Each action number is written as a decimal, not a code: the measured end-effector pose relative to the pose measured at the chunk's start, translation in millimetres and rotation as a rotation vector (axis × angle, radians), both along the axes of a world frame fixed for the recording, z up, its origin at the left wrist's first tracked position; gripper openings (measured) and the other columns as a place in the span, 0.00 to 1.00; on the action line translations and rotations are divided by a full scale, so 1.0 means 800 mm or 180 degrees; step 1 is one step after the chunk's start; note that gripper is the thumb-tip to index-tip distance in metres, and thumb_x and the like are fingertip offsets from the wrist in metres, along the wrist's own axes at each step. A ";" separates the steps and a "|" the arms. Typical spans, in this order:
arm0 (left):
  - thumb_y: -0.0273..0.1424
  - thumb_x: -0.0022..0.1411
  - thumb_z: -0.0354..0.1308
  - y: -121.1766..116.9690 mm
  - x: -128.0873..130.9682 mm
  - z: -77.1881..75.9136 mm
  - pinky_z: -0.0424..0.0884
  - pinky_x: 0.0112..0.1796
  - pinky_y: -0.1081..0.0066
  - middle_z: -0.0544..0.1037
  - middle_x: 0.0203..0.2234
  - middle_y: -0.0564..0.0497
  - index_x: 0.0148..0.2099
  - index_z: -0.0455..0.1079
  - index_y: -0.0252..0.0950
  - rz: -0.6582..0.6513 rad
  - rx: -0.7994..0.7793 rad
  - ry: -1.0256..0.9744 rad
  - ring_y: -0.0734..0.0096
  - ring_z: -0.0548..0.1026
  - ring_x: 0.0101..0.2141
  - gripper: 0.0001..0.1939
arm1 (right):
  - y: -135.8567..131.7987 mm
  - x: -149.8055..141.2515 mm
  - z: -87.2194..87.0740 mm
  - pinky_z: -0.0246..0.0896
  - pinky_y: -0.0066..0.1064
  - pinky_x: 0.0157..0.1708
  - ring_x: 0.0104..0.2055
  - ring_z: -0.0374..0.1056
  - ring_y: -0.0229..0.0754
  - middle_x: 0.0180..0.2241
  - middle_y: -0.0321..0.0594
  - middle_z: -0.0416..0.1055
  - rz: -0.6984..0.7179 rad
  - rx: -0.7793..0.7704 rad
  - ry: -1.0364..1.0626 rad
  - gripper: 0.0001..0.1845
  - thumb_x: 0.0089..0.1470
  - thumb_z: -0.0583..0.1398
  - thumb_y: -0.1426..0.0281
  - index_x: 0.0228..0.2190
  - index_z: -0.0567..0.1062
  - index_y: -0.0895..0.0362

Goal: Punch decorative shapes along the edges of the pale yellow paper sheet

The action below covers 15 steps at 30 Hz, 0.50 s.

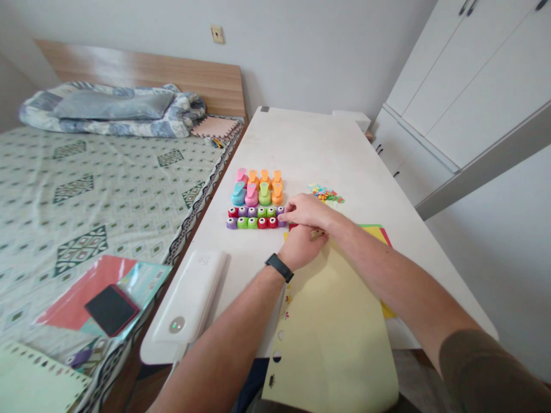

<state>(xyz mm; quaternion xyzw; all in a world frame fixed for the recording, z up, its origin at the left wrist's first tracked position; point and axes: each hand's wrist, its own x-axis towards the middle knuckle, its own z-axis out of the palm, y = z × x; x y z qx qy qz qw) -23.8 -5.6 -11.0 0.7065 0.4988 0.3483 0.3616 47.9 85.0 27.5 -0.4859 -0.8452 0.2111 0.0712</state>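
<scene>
A pale yellow sheet of paper (340, 321) lies over the table's front edge, with punched shapes down its left margin. My left hand (301, 248), with a dark band on the wrist, is closed on the sheet's far edge; its fingertips are partly hidden. My right hand (306, 210) reaches across above it, with thumb and fingers closed on a small purple craft punch (282, 221) at the right end of the front row. Several small punches (252, 222) in red, green and purple stand beside it. Larger lever punches (264, 195) in blue, pink, green and orange stand behind them.
Colourful paper cutouts (327, 195) lie in a pile beyond my right hand. Coloured sheets (379, 232) rest under the yellow one. A white device (189, 304) stands at the table's left edge. On the bed at left lie a phone (112, 310) and a punched sheet (37, 381).
</scene>
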 end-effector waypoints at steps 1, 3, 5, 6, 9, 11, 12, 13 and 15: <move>0.32 0.62 0.59 0.000 0.000 0.000 0.74 0.48 0.61 0.82 0.46 0.41 0.48 0.79 0.33 -0.0031 -0.0037 0.0015 0.53 0.79 0.47 0.14 | -0.002 0.004 0.001 0.55 0.29 0.29 0.31 0.70 0.39 0.31 0.38 0.80 -0.0072 0.0074 0.0101 0.15 0.52 0.65 0.55 0.30 0.82 0.54; 0.33 0.63 0.58 -0.001 -0.001 0.001 0.74 0.47 0.62 0.83 0.44 0.43 0.47 0.79 0.35 -0.0047 -0.0129 0.0075 0.54 0.79 0.46 0.14 | -0.008 0.016 0.004 0.55 0.29 0.29 0.30 0.69 0.38 0.30 0.38 0.79 -0.0245 0.0228 0.0352 0.16 0.55 0.63 0.55 0.29 0.81 0.55; 0.34 0.63 0.57 -0.002 -0.002 0.001 0.74 0.46 0.63 0.83 0.42 0.44 0.46 0.80 0.36 -0.0017 -0.0192 0.0123 0.55 0.80 0.45 0.14 | -0.015 0.035 0.009 0.54 0.29 0.29 0.29 0.67 0.37 0.28 0.37 0.78 -0.0450 0.0338 0.0565 0.17 0.56 0.62 0.55 0.29 0.80 0.55; 0.35 0.64 0.57 -0.002 -0.002 0.002 0.74 0.46 0.64 0.83 0.42 0.44 0.46 0.80 0.37 -0.0013 -0.0196 0.0128 0.56 0.80 0.44 0.14 | -0.018 0.046 0.011 0.54 0.29 0.29 0.28 0.67 0.37 0.28 0.37 0.77 -0.0552 0.0371 0.0633 0.17 0.56 0.62 0.55 0.29 0.79 0.55; 0.36 0.64 0.57 -0.001 -0.003 0.003 0.73 0.47 0.65 0.84 0.41 0.46 0.46 0.81 0.39 -0.0028 -0.0190 0.0140 0.59 0.80 0.41 0.14 | -0.026 0.087 0.014 0.53 0.30 0.29 0.27 0.67 0.37 0.26 0.36 0.76 -0.0750 0.0413 0.0739 0.18 0.57 0.61 0.54 0.28 0.78 0.55; 0.37 0.64 0.57 -0.001 -0.003 0.004 0.73 0.46 0.66 0.84 0.40 0.47 0.46 0.81 0.39 -0.0029 -0.0197 0.0156 0.60 0.80 0.41 0.14 | -0.031 0.117 0.011 0.54 0.30 0.29 0.27 0.67 0.37 0.26 0.36 0.76 -0.0878 0.0410 0.0753 0.19 0.57 0.60 0.53 0.28 0.78 0.55; 0.37 0.64 0.57 -0.001 -0.004 0.004 0.73 0.46 0.67 0.84 0.41 0.47 0.46 0.81 0.39 -0.0022 -0.0201 0.0160 0.60 0.80 0.42 0.14 | -0.034 0.132 0.009 0.54 0.30 0.29 0.28 0.68 0.38 0.26 0.36 0.76 -0.0966 0.0403 0.0729 0.19 0.57 0.60 0.52 0.29 0.78 0.55; 0.37 0.64 0.57 0.000 -0.004 0.004 0.72 0.45 0.67 0.84 0.41 0.47 0.45 0.81 0.38 -0.0012 -0.0206 0.0159 0.60 0.80 0.42 0.14 | -0.038 0.145 0.006 0.54 0.30 0.29 0.28 0.68 0.38 0.27 0.36 0.77 -0.1058 0.0392 0.0693 0.19 0.57 0.60 0.52 0.30 0.79 0.54; 0.37 0.64 0.57 0.000 -0.004 0.002 0.72 0.43 0.68 0.84 0.41 0.46 0.45 0.80 0.38 0.0008 -0.0214 0.0137 0.60 0.80 0.42 0.14 | -0.046 0.168 -0.001 0.54 0.31 0.29 0.28 0.68 0.39 0.27 0.36 0.77 -0.1202 0.0329 0.0615 0.17 0.57 0.60 0.54 0.31 0.79 0.54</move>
